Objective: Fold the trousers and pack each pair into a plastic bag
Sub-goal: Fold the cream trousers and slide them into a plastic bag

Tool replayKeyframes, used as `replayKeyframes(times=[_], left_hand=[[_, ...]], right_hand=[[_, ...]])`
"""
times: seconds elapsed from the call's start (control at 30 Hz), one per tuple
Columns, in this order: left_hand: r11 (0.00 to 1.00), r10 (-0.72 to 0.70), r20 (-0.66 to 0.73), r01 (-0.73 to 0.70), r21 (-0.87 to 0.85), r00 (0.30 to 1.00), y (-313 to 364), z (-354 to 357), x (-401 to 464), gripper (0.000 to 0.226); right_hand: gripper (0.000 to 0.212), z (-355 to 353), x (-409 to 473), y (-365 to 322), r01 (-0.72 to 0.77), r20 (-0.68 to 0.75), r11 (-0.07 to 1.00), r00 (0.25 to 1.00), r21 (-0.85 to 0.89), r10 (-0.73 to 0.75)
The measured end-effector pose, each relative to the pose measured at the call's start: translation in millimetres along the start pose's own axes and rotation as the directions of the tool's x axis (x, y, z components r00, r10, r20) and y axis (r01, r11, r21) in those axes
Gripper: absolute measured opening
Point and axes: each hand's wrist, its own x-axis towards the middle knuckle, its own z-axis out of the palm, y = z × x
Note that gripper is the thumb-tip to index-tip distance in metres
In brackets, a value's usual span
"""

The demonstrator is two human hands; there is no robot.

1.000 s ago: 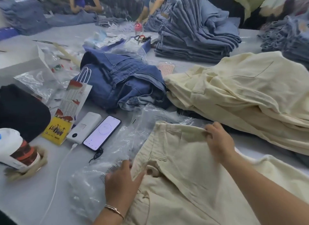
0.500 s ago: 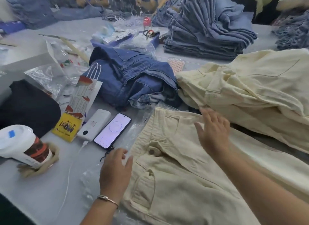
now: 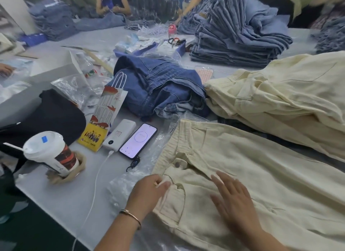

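While the cream trousers (image 3: 252,176) lie flat on the grey table (image 3: 56,200), both hands work at their waistband end.
Left hand (image 3: 149,192): fingers curled, pinching the pocket edge at the trousers' near side.
Right hand (image 3: 233,200): flat, fingers spread wide, pressing the front just beside the left hand, below the button.
Plastic bag (image 3: 141,168): under the trousers, showing past the left hand's far side.
Change: half a second ago the right hand hovered at the far waistband; it has come down near the left, which then lay open on the bag.
Count: one pair under the hands; one heap of cream trousers (image 3: 280,97) beyond the right hand; one phone (image 3: 138,140) and one power bank (image 3: 120,135) beyond the left.
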Motion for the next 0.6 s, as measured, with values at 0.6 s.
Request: replayKeyframes(times=[0.6], left_hand=[[0.834,0.349,0.04,-0.33,0.442,0.936,-1.8,39.3,-44.9,0.014]], right_hand=[[0.05,-0.2,-59.9,16.1,0.007,0.126,0.995,0.992,-0.098,0.005]])
